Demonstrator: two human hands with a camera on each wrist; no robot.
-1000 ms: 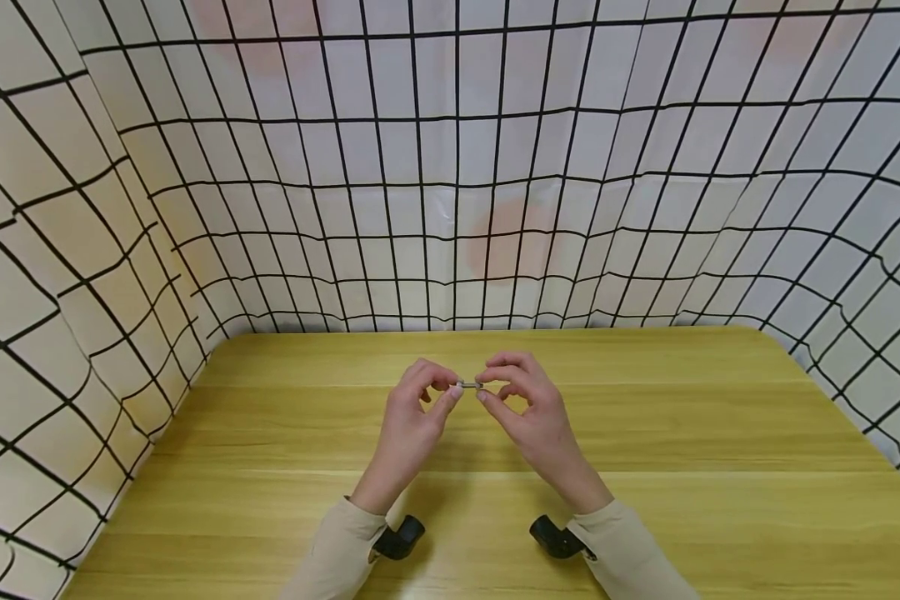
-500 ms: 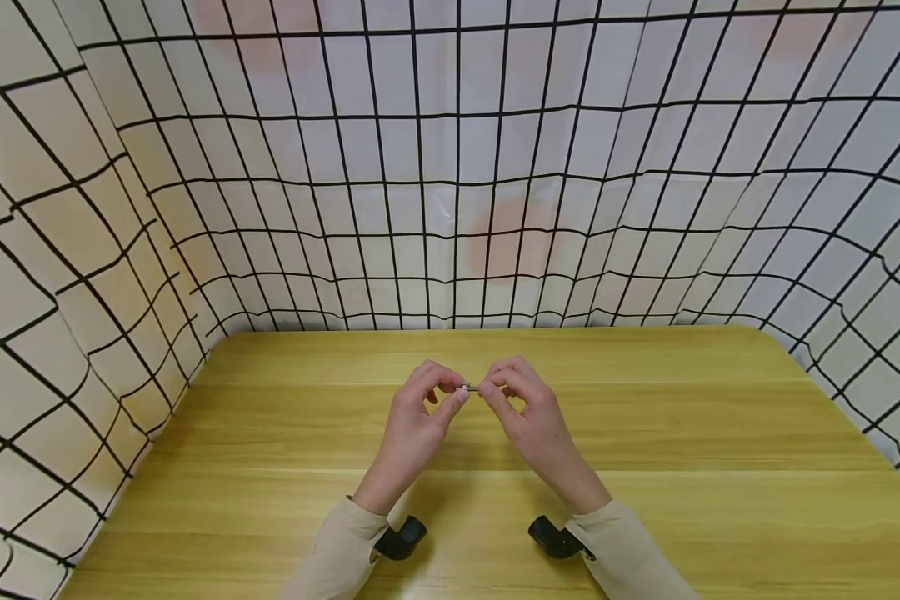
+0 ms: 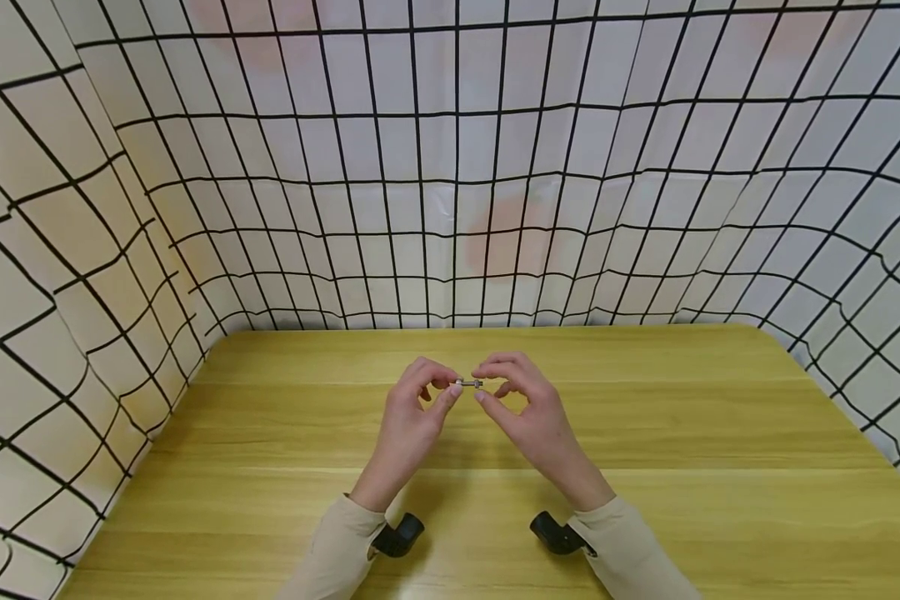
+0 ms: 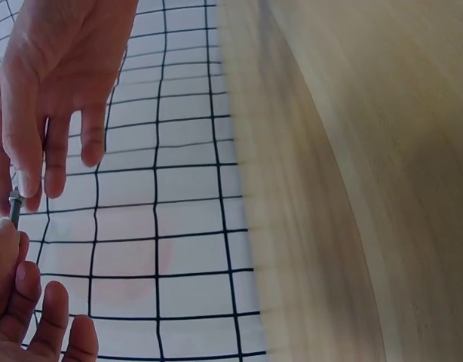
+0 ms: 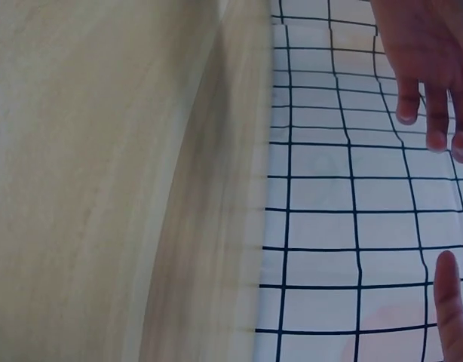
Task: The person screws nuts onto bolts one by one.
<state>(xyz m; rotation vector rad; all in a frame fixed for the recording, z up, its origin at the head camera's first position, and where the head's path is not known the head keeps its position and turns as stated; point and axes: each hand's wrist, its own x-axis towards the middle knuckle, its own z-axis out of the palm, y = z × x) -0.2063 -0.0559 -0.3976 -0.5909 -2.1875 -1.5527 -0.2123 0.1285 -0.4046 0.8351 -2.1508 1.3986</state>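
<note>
A small metal bolt (image 3: 468,383) lies level between the two hands, above the table. My left hand (image 3: 412,417) pinches its left end between thumb and index finger, covering most of that end. Toward the bolt's right end sits a nut (image 3: 477,384). Around it, the thumb and index fingertips of my right hand (image 3: 534,417) are spread, with a gap showing on either side. In the left wrist view, the nut (image 4: 15,196) shows close below the right thumb tip. The right wrist view catches only parts of both hands; the bolt is outside it.
Below the hands spreads a wood-grain table (image 3: 285,433). White sheeting with a black grid (image 3: 390,208) rises behind its far edge and along both sides. Black wrist devices (image 3: 400,536) stick out from the beige sleeves (image 3: 630,550).
Half a second ago the right thumb and index finger pinched the bolt's right end, hiding the nut. Now they have parted and the nut shows. The left hand keeps its pinch, shifted slightly left.
</note>
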